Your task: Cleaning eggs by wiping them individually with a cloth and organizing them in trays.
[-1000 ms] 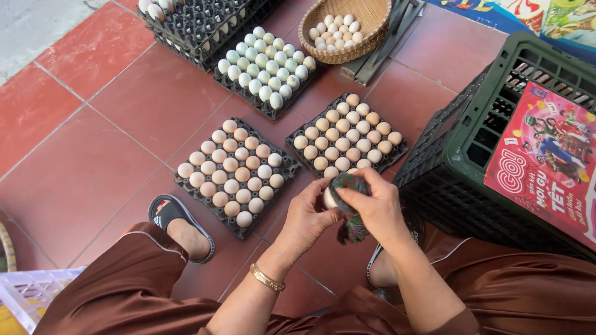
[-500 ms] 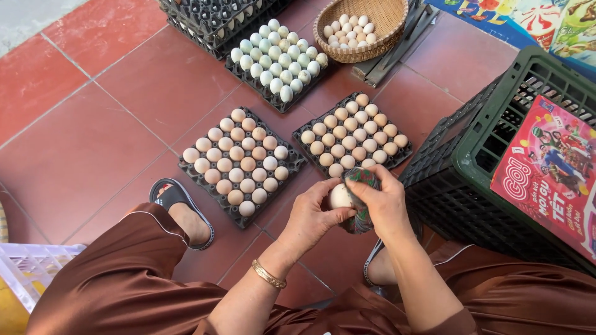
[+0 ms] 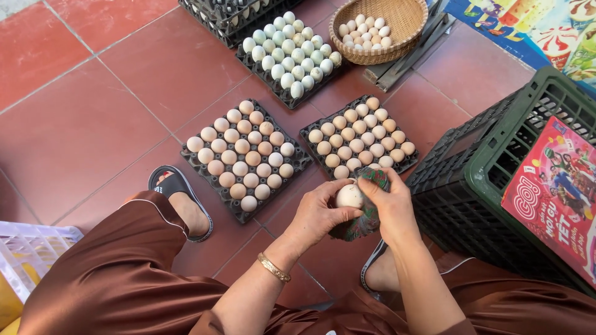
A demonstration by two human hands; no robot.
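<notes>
1. Pale cream egg at centre frame, pressed against a dark green cloth with red patterning.
2. Tan and beige eggs fill two black trays mid-frame.
3. White eggs sit in the black tray up top.
4. Woven tan basket, upper right.
5. Dark green crate at right.
6. Terracotta-red floor tiles.
7. Glossy brown trousers, lower left.

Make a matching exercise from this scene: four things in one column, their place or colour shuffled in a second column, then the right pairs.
1. egg
2. wicker basket
3. crate
4. white eggs

A. green and black, at the right
B. between left hand and right hand, against a patterned cloth
C. in a dark tray at the top
D. round, holding small pale eggs

Pairs: 1-B, 2-D, 3-A, 4-C
</notes>
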